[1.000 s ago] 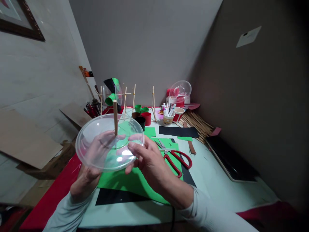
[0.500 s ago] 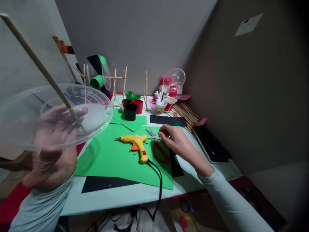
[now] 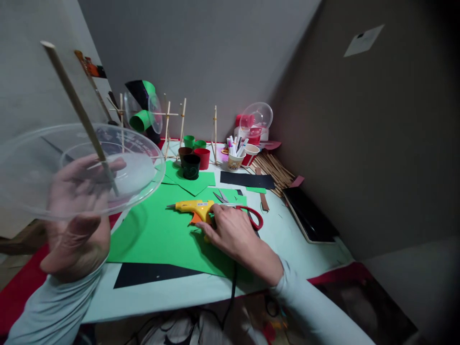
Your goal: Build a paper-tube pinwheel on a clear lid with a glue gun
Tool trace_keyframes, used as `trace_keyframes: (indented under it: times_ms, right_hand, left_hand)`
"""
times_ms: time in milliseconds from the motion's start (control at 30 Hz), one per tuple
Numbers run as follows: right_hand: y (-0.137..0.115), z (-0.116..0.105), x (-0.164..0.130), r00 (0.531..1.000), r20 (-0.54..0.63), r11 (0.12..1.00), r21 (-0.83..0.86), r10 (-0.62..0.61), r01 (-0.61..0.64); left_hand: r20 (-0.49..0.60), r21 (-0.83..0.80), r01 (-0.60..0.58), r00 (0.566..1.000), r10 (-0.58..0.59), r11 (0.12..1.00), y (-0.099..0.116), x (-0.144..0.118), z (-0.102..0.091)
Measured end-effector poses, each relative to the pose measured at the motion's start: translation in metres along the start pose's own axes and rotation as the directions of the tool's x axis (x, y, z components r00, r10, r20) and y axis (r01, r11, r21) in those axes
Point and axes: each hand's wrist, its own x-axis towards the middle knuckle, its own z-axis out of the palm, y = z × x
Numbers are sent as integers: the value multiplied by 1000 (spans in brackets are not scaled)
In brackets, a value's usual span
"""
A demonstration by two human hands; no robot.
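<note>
My left hand (image 3: pixel 77 211) is raised at the left, seen partly through a clear plastic lid (image 3: pixel 25 211) that rests on its curled fingers. A wooden stick (image 3: pixel 74 98) stands tilted in the lid's middle, its lower end by my fingertips. My right hand (image 3: pixel 233 230) is closed over the handle of a yellow hot glue gun (image 3: pixel 194 207), which lies on green card (image 3: pixel 154 239) with its nozzle to the left. The thumb is near the orange trigger (image 3: pixel 195 218). Red-handled scissors (image 3: pixel 258 219) lie just behind my right hand, partly covered by it.
Behind the green card stand small paper cups (image 3: pixel 191 166) and stick frames (image 3: pixel 182 122). A cup of markers (image 3: pixel 235 158), a pile of wooden sticks (image 3: pixel 275 167) and a dark tablet-like slab (image 3: pixel 309 215) are to the right. The glue gun's cord (image 3: pixel 233 292) hangs over the front edge.
My right hand has moved left and down from the glue stick at the gun's back end onto its handle. The lid and stick in my left hand have shifted slightly, the stick standing steeper.
</note>
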Motion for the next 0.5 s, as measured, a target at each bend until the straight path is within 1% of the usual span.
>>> trace_keyframes:
  times_ms: [67,133,167,200,233,267,300,367,433,500]
  right_hand:
    - [-8,8,6,1000,-12,1000,24,8,-8]
    - [-11,15,10,999,-27,997,78,18,-16]
    - [-10,17,11,999,-34,993,120,22,-18]
    - [-9,19,12,999,-37,985,172,23,-16]
    - [-6,20,13,999,-36,971,237,24,-15]
    - [-2,21,13,999,-30,949,314,23,-13]
    - [1,21,14,999,-21,916,400,25,-14]
    - [8,19,16,999,-9,816,577,43,-30]
    - [13,14,16,997,1,676,735,83,-57]
    - [16,8,14,993,22,515,853,119,-81]
  left_hand:
    - [9,1,-6,1000,6,1000,-3,-1,-2]
    - [37,19,-30,999,29,999,-8,-1,-8]
    - [66,30,-56,996,54,998,-10,-1,-11]
    - [89,37,-123,989,120,992,-13,0,-14]
    - [124,37,-168,979,162,985,-15,0,-17]
    - [153,38,-175,974,167,984,-16,0,-19]
    - [160,32,-168,974,161,985,-17,0,-21]
    - [145,17,-108,984,104,994,-15,-1,-23]
    - [115,4,-79,990,78,997,-12,-2,-23]
    - [90,-12,-25,996,26,1000,-7,-2,-22]
